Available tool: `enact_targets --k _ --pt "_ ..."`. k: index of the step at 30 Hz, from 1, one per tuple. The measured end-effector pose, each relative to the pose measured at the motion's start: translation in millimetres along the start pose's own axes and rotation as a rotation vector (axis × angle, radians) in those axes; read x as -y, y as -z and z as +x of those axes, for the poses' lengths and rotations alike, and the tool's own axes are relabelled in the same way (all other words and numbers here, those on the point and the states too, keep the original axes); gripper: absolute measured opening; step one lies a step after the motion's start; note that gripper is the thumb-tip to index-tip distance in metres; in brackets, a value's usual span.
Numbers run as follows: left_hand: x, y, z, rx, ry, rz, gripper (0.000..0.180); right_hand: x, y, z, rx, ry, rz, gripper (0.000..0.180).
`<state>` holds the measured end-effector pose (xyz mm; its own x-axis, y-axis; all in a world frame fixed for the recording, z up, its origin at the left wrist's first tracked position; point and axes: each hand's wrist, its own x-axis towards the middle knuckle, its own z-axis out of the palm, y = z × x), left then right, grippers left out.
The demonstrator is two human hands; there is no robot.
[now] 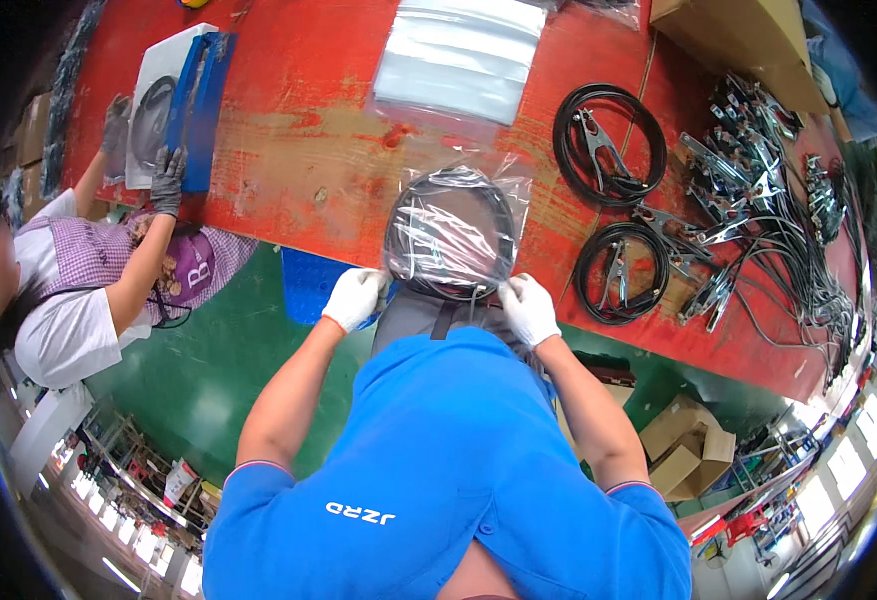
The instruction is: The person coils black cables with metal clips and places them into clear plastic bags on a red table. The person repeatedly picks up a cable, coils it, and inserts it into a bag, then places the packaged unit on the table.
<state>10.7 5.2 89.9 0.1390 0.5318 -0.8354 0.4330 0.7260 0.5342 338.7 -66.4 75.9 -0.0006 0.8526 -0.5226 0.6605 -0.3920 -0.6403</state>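
White gloves cover both hands. The left hand (355, 297) pinches the lower left edge of a clear plastic bag (451, 235), its fingers closed on the film, and the right hand (528, 308) pinches the lower right edge the same way. Inside the bag sits a coiled black cable (406, 225), wound into a ring. The bag lies at the near edge of a worn red table (299, 150), right in front of the person, who wears a blue shirt.

Beyond the bag lies a stack of empty clear bags (464, 55). To the right, two more black cable coils with metal clamps (609, 130) (614, 272) lie on the table, and a heap of loose clamps and cables (759, 190) sits farther right. At the left, another person in dark gloves (167, 180) handles a blue and white box (181, 100).
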Motion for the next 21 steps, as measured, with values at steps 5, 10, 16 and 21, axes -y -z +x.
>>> enact_targets --k 5,10,16,21 --pt "-75 39 -44 0.06 -0.143 -0.228 0.037 82 92 11 0.168 0.016 0.42 0.032" --pt "-138 93 -54 -0.079 -0.326 -0.487 0.037 178 142 74 0.154 0.045 0.813 0.037" --pt "-187 191 20 -0.353 -0.588 -0.599 0.035 274 128 205 0.058 0.236 0.735 0.032" --pt "-173 228 65 -0.566 -0.559 -0.689 0.03 286 79 244 -0.418 0.798 -0.364 0.033"
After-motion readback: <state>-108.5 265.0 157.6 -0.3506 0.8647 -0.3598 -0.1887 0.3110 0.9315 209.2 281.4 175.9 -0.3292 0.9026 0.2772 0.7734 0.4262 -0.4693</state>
